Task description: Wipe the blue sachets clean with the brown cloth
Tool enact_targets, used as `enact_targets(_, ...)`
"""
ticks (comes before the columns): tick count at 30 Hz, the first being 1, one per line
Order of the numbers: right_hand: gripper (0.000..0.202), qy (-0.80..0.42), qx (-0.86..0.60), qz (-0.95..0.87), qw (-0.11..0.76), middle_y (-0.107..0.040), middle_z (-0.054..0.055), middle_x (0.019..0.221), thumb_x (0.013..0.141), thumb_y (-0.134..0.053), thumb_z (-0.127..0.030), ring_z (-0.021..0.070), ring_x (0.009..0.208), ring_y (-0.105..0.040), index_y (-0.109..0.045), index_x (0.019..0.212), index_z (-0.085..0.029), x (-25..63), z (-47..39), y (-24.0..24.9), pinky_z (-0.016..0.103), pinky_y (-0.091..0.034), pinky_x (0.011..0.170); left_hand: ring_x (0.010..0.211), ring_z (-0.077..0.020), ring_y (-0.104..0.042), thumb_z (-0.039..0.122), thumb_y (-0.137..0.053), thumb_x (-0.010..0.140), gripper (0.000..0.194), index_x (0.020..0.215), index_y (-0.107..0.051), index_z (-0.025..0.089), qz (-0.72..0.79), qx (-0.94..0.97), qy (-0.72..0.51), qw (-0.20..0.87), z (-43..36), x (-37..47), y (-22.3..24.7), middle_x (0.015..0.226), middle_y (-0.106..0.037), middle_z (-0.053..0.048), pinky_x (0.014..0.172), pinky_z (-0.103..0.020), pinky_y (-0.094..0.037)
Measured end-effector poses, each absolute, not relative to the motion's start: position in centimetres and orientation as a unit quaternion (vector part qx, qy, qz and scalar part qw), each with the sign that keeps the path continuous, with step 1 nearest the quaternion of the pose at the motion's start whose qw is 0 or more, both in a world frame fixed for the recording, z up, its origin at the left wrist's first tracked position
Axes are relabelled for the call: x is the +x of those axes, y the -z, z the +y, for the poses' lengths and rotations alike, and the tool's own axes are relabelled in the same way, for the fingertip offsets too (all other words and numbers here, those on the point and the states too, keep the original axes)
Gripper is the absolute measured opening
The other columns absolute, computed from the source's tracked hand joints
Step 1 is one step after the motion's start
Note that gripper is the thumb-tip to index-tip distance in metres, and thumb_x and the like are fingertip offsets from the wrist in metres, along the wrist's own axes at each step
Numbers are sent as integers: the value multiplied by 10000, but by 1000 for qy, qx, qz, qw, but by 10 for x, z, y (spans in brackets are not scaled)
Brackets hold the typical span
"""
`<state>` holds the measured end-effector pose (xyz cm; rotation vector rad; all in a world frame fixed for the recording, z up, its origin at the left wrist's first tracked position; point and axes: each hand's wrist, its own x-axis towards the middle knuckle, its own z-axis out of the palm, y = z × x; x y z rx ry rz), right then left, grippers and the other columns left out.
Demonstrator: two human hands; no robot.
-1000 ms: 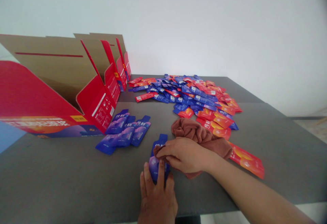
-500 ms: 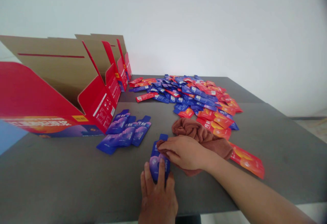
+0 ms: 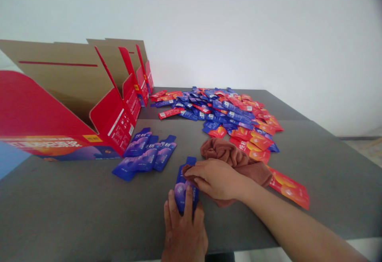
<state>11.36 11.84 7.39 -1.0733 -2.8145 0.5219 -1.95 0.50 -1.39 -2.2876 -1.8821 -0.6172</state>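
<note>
A blue pouch (image 3: 180, 192) with purple fruit printed on it lies flat on the grey table, its narrow spout end pointing away from me. My left hand (image 3: 185, 230) rests with fingers spread on the pouch's near end, pressing it down. In my right hand (image 3: 217, 178) is a bunched brown cloth (image 3: 228, 154), pinched by the fingers and touching the pouch's upper right part. Part of the pouch is hidden under cloth and fingers. Left of it lie several overlapping blue pouches (image 3: 146, 156). A red-orange pouch (image 3: 289, 186) lies beside my right forearm, partly under the cloth.
Open red cardboard boxes (image 3: 115, 124) stand in a row along the left side, flaps raised. A large heap of blue and red pouches (image 3: 221, 108) covers the table's far middle. A white wall (image 3: 227, 31) rises behind the table (image 3: 74, 210).
Almost nothing differs. Both hands, the cloth and the pouch keep their places, and the view has shifted very slightly.
</note>
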Motion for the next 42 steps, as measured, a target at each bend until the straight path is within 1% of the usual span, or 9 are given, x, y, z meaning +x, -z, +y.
enact_targets(4,296,-164,-371,-913,49,-639,45,983,895,-398,-247,173,871,-567,-598,1114,-231,114,119,-71,280,-370,724,1231,-414,-354,271,-670,655,310,965,-664,251,-620,-756,201,61,5,-20,14,1285,-535,-45,971,-563,-376)
enact_targets(9,290,-171,-345,-922,40,-637,35,953,888,-403,-240,167,835,-568,-605,1096,-239,115,118,-74,278,-369,707,1255,-397,-336,265,-649,675,291,965,-663,260,-621,-753,212,62,5,-19,15,1273,-541,-41,980,-559,-375)
enact_targets(17,284,-186,-306,-933,36,-636,33,955,879,-406,-218,169,849,-575,-620,1064,-237,114,116,-77,281,-370,725,1241,-430,-337,280,-667,664,350,1012,-651,248,-621,-754,207,58,5,-18,16,1307,-517,-49,977,-579,-373)
enact_targets(20,284,-176,-318,-931,40,-636,30,949,883,-405,-232,168,838,-574,-610,1079,-242,115,116,-75,281,-367,711,1233,-433,-346,273,-687,646,358,1002,-655,253,-624,-751,209,51,5,-18,15,1301,-525,-42,983,-579,-367)
enact_targets(24,292,-156,-359,-919,46,-638,34,959,893,-397,-254,174,849,-577,-596,1107,-244,115,118,-71,282,-365,694,1220,-433,-369,268,-701,636,319,953,-671,259,-627,-748,213,36,5,-19,14,1280,-544,-35,979,-580,-373)
enact_targets(29,298,-154,-381,-910,58,-638,38,1008,896,-392,-240,178,909,-573,-596,1113,-244,114,119,-68,286,-367,743,1218,-432,-377,265,-699,647,303,948,-672,255,-633,-746,207,29,5,-18,10,1279,-546,-42,975,-586,-378)
enact_targets(35,286,-161,-346,-924,40,-635,37,967,896,-396,-253,167,834,-567,-598,1098,-244,115,118,-72,277,-363,694,1196,-449,-398,252,-721,618,341,955,-673,250,-626,-749,215,34,6,-18,9,1270,-553,-44,959,-583,-400)
enact_targets(42,276,-179,-312,-932,38,-634,28,944,883,-404,-232,164,829,-570,-608,1068,-242,114,117,-75,278,-367,716,1198,-454,-391,294,-692,652,338,986,-667,254,-625,-746,227,37,6,-19,14,1268,-555,-39,951,-598,-402)
